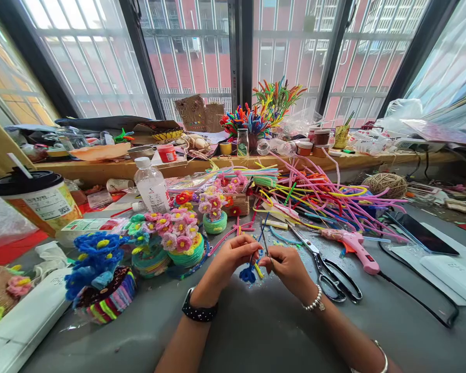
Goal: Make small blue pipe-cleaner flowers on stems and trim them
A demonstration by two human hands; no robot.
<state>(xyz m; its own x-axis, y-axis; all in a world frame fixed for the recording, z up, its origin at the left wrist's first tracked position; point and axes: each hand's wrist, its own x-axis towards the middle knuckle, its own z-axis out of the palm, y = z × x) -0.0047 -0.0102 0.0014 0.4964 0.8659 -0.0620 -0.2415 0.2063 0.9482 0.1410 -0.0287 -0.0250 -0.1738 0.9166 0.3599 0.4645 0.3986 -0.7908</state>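
Observation:
My left hand (233,259) is closed in a pinch on a small blue pipe-cleaner flower (247,274), whose looped petals hang below the fingers. Close beside it, the thumb and fingers of my right hand (289,267) pinch a thin dark stem (266,246) rising from the flower. Another blue length (264,225) sticks up between the hands; how the two join is hidden by my fingers. A short yellow piece (259,272) shows just under the hands, over the grey table (264,331).
Scissors (326,269) and a pink glue gun (357,248) lie to the right, with a phone (425,230) beyond. Loose pipe cleaners (318,181) are heaped behind. Pots of fuzzy flowers (182,238), a blue-flowered basket (108,298), a bottle (151,186) and a cup (39,199) stand left.

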